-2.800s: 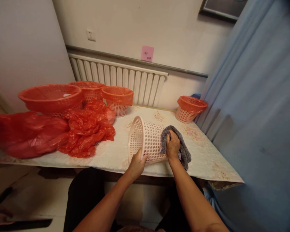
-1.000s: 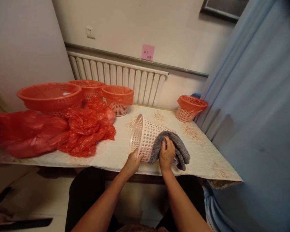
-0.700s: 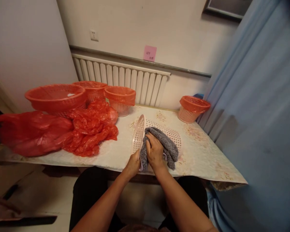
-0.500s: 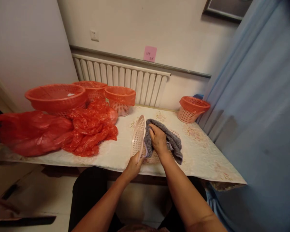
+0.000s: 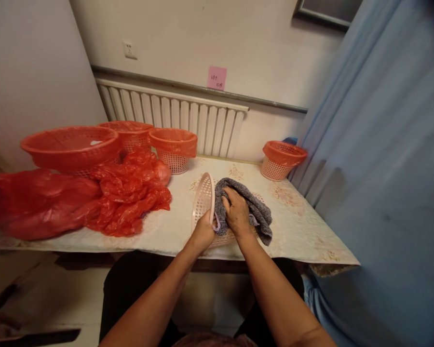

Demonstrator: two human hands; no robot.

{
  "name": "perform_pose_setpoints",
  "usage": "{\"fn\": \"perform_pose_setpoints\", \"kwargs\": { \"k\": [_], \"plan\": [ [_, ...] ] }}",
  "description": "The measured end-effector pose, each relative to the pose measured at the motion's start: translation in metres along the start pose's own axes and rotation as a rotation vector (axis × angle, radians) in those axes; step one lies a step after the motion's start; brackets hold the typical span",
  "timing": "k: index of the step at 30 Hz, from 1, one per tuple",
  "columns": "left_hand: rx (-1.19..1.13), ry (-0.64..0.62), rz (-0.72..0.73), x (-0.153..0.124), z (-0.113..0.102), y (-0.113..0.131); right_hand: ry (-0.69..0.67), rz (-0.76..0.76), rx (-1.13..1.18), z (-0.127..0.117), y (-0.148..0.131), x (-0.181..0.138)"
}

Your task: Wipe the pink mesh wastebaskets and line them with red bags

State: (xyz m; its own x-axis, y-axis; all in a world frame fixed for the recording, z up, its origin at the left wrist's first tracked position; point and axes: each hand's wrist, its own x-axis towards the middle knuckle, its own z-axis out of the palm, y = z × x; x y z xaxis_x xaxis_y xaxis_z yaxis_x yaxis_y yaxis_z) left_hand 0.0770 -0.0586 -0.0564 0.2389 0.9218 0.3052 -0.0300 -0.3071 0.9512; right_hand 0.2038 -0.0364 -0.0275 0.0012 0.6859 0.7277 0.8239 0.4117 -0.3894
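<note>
The blue curtain [image 5: 390,144] hangs along the right end of your bench [image 5: 311,236], which carries a floral cover. A heap of red plastic bags [image 5: 126,193] lies on the left, beside a wide red-lined basket [image 5: 72,161], with two smaller lined ones just behind; another lined basket [image 5: 277,168] stands near the curtain. In front of you, the pale pink basket [image 5: 202,200] lies on its side on the bench, its mouth turned left. The gray cloth [image 5: 258,205] is draped over its side, close to the rim. Your left hand [image 5: 202,232] grasps that rim at its near edge; its fingers are mostly hidden, and seem to curl beneath the rim. Your right hand [image 5: 237,212] grasps the cloth, its bent fingers [image 5: 232,193] pressing down, with the basket's side directly underneath.
</note>
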Motion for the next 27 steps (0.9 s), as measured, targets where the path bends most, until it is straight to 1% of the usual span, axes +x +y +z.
{"fn": "perform_pose_setpoints", "kwargs": {
  "k": [3,7,9,11,14,16,18,20,23,25,27],
  "plan": [
    [0.040,0.013,-0.066,0.000,-0.003,-0.003,0.012,0.055,-0.059,-0.008,0.032,-0.001],
    [0.109,0.003,-0.091,-0.009,-0.007,-0.008,0.094,0.249,-0.197,-0.026,0.085,-0.015],
    [0.117,-0.009,-0.097,-0.011,-0.008,-0.010,0.140,0.329,-0.246,-0.035,0.101,-0.027],
    [0.117,-0.030,-0.096,-0.010,-0.012,-0.013,0.191,0.349,-0.256,-0.039,0.106,-0.040],
    [0.121,-0.069,-0.081,-0.010,-0.018,-0.019,0.282,0.318,-0.228,-0.033,0.093,-0.059],
    [0.113,-0.103,-0.071,-0.012,-0.020,-0.022,0.328,0.291,-0.197,-0.023,0.074,-0.069],
    [0.100,-0.127,-0.059,-0.015,-0.019,-0.025,0.330,0.238,-0.151,-0.012,0.050,-0.076],
    [0.100,-0.139,-0.034,-0.019,-0.017,-0.030,0.276,0.135,-0.092,-0.001,0.024,-0.079],
    [0.130,-0.148,0.004,-0.025,-0.018,-0.041,0.133,-0.051,-0.025,0.009,-0.011,-0.072],
    [0.155,-0.143,0.015,-0.027,-0.021,-0.047,0.058,-0.106,0.001,0.013,-0.025,-0.060],
    [0.157,-0.145,0.023,-0.029,-0.024,-0.052,0.030,-0.105,0.019,0.014,-0.030,-0.042]
  ]
}}
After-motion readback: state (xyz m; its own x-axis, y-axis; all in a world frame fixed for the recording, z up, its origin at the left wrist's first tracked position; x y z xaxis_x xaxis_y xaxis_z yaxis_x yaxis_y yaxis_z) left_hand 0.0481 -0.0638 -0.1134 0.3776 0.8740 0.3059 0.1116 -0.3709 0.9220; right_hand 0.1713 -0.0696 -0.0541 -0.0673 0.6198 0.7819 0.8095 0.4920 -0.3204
